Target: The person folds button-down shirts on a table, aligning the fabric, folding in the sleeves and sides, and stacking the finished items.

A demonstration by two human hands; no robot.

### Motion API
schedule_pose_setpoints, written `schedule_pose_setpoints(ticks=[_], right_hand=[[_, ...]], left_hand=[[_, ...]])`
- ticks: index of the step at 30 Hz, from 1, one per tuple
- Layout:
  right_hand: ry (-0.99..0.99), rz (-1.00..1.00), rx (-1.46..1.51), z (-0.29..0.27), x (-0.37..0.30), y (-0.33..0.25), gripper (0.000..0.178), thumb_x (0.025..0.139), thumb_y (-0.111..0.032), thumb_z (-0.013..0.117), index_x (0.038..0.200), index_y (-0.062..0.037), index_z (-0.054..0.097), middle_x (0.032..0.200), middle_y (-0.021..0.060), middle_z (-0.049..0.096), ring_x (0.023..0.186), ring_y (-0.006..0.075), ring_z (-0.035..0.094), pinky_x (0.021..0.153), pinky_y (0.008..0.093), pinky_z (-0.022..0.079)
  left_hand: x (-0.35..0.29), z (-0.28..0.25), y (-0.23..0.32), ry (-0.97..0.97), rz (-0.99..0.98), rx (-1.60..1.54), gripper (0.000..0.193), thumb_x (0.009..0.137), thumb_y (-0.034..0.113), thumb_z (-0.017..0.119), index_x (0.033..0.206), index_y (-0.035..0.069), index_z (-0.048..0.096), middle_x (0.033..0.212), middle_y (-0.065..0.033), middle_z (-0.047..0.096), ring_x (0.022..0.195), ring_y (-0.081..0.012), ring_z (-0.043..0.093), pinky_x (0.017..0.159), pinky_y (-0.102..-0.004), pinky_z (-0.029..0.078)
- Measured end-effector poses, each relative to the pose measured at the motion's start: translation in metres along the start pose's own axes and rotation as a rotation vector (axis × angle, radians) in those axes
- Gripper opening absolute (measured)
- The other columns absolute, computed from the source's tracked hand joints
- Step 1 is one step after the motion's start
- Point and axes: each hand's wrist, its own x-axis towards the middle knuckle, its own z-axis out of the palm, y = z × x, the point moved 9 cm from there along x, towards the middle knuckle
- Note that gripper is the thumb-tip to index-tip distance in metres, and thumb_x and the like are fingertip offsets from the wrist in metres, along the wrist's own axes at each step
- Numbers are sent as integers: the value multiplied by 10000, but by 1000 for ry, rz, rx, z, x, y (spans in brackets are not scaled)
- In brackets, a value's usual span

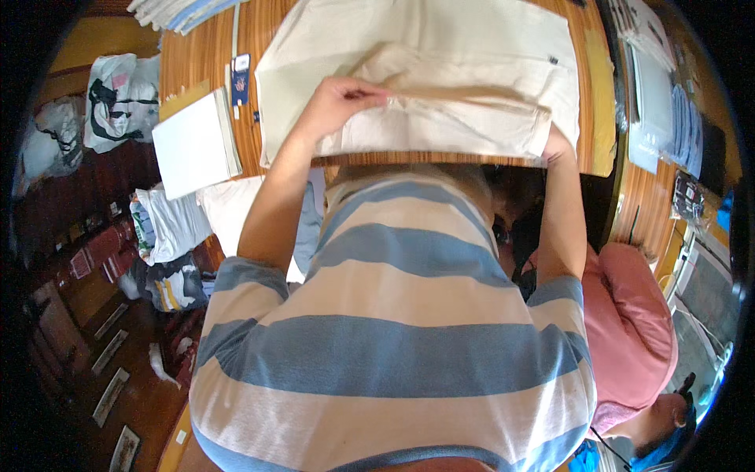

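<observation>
The cloth is cream, the shirt blue-and-white striped.

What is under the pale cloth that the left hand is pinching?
The striped wooden table shows around the pale cloth; whether anything else lies beneath it cannot be seen, because the cloth covers that area.

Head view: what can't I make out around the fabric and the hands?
All in the head view:
Right hand: fingers mostly hidden by the folded cream fabric.
Left hand: blurred where it meets the fabric, exact grip unclear.
Large cream sheet: far side partly cut off by the picture's upper edge.
Small dark mark on that sheet: too small to identify.
</observation>
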Motion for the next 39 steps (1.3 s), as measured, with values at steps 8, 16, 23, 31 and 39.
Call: schedule_pose_setpoints(ticks=[8, 16, 23, 31, 39], right_hand=[[319, -398, -627, 41, -46, -59, 417, 897, -114, 746, 1281, 28, 664, 1269, 122, 700, 1151, 236, 653, 1016, 370, 522], [306, -420, -673, 53, -46, -55, 476, 835, -116, 794, 1269, 31, 664, 1257, 125, 704, 1138, 229, 657, 1008, 375, 521], [414, -225, 175, 19, -62, -35, 477, 905, -128, 738, 1325, 48, 599, 1226, 167, 704, 1071, 258, 690, 942, 354, 559], [300, -89, -747, 54, -53, -106, 441, 917, -177, 739, 1278, 63, 656, 1179, 137, 730, 1045, 210, 697, 862, 324, 577], [386, -190, -1270, 87, -64, -173, 246, 895, -254, 683, 930, -13, 717, 731, 119, 705, 679, 250, 695, 709, 360, 543]], left_hand=[[11, 0, 6, -13, -13, -6, 204, 937, 96, 763, 1125, 22, 787, 1089, -97, 783, 974, -128, 707, 904, -266, 550], [16, -7, -1, 34, 39, -141, 192, 952, 99, 752, 1126, 25, 783, 1053, -77, 786, 961, -124, 719, 883, -250, 561], [20, -20, 2, 10, 43, -168, 198, 950, 117, 759, 1126, 31, 785, 1102, -82, 782, 987, -122, 703, 917, -260, 549], [13, -5, 8, 59, 61, -44, 213, 932, 134, 780, 1122, 40, 794, 1006, -75, 791, 913, -117, 716, 854, -252, 553], [-5, 8, 27, 129, -4, -55, 185, 892, 96, 810, 1064, 31, 798, 969, -65, 782, 889, -102, 690, 829, -266, 552]])
